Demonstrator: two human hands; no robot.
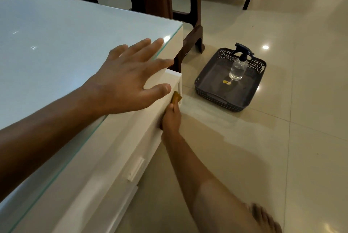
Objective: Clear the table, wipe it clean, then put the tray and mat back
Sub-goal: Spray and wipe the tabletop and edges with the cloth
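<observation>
A white table [56, 48] with a glass top fills the left of the head view. My left hand [128, 74] lies flat with spread fingers on the table's near right corner. Below it, my right hand [171, 117] holds a yellow-brown cloth [177, 98] against the table's white side, just under the corner; most of the cloth is hidden by the table edge and my fingers. A dark grey perforated tray [212, 99] sits on the floor to the right, with a clear spray bottle [238, 68] standing in it and a small yellow item [226, 82] beside the bottle.
Dark wooden chair legs [195, 38] stand behind the table corner, close to the tray. A drawer handle [135, 168] shows on the table's side. My bare foot [263, 219] is on the cream tiled floor [282, 148] at the bottom right.
</observation>
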